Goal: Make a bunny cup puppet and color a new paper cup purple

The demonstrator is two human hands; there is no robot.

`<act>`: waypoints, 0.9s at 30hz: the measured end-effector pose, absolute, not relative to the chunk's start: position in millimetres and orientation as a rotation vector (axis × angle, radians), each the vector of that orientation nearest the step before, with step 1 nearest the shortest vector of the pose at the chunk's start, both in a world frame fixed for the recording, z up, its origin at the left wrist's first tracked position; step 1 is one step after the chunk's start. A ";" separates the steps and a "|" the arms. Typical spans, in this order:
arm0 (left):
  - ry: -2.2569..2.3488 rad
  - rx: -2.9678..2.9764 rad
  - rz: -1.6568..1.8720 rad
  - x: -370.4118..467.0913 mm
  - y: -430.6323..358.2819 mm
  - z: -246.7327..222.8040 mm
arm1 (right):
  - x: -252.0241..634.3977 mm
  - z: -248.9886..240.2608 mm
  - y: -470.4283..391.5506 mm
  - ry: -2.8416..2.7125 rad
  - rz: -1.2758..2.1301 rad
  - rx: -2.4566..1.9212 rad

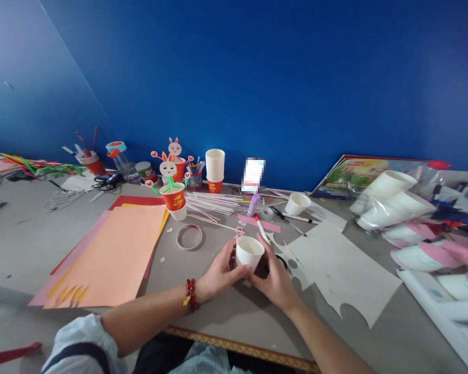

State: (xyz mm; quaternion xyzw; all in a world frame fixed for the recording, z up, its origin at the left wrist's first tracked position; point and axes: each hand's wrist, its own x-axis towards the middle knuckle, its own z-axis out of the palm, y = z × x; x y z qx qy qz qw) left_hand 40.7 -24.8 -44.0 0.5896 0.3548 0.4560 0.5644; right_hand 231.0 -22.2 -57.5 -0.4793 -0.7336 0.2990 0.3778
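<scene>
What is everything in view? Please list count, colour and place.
held cup: 1, white, front centre
loose cup: 1, white, centre right
cup stack: 1, white above red, back
rabbit figures: 2, mainly red, back
tape roll: 1, pale, centre left
coloured sheets: several, peach topmost, left
cut sheet: 1, white, right
thin sticks: many, pale, centre
tube: 1, purple, centre
marker: 1, white and red, centre
bottle: 1, transparent, back left
bagged cups: several, white, right
pixelated object: 1, whitish, back
wall: 1, blue, behind
table: 1, grey, below
other clutter: uncounted, mixed, around
bracelet: 1, red, left wrist
left hand, right hand: 1 each, bare, on held cup
</scene>
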 end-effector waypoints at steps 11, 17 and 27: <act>0.840 0.947 1.210 46.8 -25.0 -53.2 | 241.0 -17.8 -8.6 -1.889 0.675 -1.158; 0.839 0.606 1.292 50.1 -17.5 -53.7 | 173.3 39.7 63.6 -2.087 0.688 -0.902; 0.813 0.366 1.296 47.5 -7.5 -52.4 | 30.0 64.6 195.8 -2.403 0.658 -1.097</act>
